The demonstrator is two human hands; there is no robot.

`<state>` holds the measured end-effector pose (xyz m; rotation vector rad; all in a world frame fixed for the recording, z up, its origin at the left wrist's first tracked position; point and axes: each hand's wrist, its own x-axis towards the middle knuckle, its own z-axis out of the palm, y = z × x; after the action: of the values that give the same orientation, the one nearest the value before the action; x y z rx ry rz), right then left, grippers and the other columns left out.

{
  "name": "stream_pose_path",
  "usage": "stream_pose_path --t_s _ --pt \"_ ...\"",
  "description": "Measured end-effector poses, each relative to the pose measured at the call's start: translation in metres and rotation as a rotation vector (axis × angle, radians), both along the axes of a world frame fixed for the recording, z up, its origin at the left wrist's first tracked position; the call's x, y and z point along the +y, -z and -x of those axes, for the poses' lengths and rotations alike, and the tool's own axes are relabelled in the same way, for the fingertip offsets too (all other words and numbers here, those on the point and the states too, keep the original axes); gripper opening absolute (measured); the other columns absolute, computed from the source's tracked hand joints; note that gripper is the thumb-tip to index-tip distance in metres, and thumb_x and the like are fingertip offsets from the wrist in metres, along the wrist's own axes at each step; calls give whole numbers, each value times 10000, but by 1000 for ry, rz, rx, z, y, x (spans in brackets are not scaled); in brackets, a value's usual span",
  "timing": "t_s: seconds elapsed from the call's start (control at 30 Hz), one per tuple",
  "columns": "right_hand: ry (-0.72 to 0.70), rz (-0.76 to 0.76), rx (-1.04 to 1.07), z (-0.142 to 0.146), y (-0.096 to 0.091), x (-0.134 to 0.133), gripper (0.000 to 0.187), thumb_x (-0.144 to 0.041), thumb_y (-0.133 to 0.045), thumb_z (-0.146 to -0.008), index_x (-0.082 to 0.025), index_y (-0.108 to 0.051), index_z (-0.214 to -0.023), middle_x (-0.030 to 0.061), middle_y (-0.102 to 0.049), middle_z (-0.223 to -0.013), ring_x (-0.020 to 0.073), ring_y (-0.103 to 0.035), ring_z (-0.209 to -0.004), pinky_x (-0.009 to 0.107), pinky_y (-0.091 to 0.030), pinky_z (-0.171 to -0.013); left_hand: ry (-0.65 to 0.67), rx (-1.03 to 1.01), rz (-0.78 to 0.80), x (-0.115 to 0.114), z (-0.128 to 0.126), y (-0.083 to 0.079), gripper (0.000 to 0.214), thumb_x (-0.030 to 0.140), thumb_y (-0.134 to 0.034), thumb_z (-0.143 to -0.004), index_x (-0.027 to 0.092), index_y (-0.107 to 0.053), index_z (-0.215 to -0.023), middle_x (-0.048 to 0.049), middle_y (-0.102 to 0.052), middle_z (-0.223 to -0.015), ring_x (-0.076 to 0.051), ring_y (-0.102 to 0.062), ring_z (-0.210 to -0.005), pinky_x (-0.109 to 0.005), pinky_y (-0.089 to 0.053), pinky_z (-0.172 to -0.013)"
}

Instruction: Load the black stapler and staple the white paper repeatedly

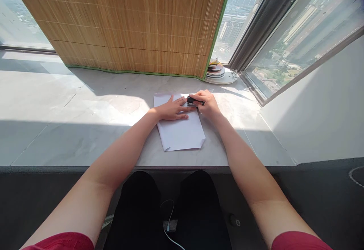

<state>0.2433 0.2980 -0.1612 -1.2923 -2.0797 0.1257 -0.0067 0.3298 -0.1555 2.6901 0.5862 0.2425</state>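
A stack of white paper (pixel 182 130) lies on the pale marble sill (pixel 71 128), its near right corner folded. My left hand (pixel 173 109) rests flat on the sheets with the fingers stretched out toward the right. My right hand (pixel 207 104) is closed around a small black stapler (pixel 193 100) set at the paper's far right edge. The stapler's tip touches my left fingertips.
A bamboo blind (pixel 127 22) hangs over the window behind the paper. A pile of plates (pixel 218 71) sits in the far corner by the dark window frame. A white wall (pixel 318 117) rises at right. A white cable (pixel 170 219) lies between my knees.
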Motion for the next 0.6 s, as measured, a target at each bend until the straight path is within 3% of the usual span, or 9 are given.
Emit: stream_pose_path --t_s 0.37,0.53,0.6 --pt "79 35 -328 19 -13 -17 345 -228 -564 -1035 -377 -820 -1212 85 -722 -1115 311 -559 -1048 512 -373 -975 -7 4 0 1 0 1 563 648 -511 -1078 454 -586 -1602 -88 -422 -1727 -414 -374 -1590 -712 -93 -1332" --pt "91 14 -268 10 -12 -17 470 -173 -572 -974 -330 -718 -1391 99 -722 -1221 332 -545 -1110 497 -381 -969 -3 21 -9 3 2 3 550 664 -503 -1076 475 -597 -1584 -47 -387 -1770 -402 -315 -1638 -692 -66 -1346" --pt "116 13 -206 -1 -10 -13 474 -160 -600 -945 -323 -724 -1372 98 -724 -1193 334 -553 -1106 504 -401 -978 -25 45 -5 2 3 2 542 675 -503 -1073 512 -581 -1583 -7 -340 -1806 -396 -255 -1675 -695 -52 -1349"
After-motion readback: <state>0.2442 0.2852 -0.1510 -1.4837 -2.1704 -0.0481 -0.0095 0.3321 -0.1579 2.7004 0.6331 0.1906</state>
